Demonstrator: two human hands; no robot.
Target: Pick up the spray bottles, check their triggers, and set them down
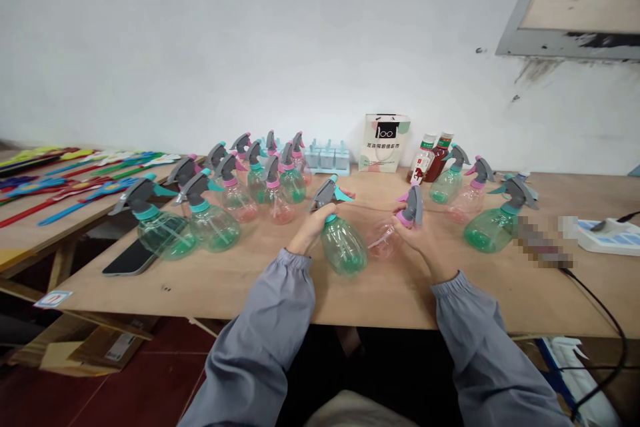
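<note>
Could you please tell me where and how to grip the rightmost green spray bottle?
I'd grip the spray bottle at its turquoise collar, probably from the near right: that neck is narrower than the rounded body, and the trigger points left, away from the palm.

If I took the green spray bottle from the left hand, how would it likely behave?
The green spray bottle is probably light for its size, as its see-through walls look thin. Its rounded body may roll if laid down. The bulky trigger head could make it tip when nudged.
</note>
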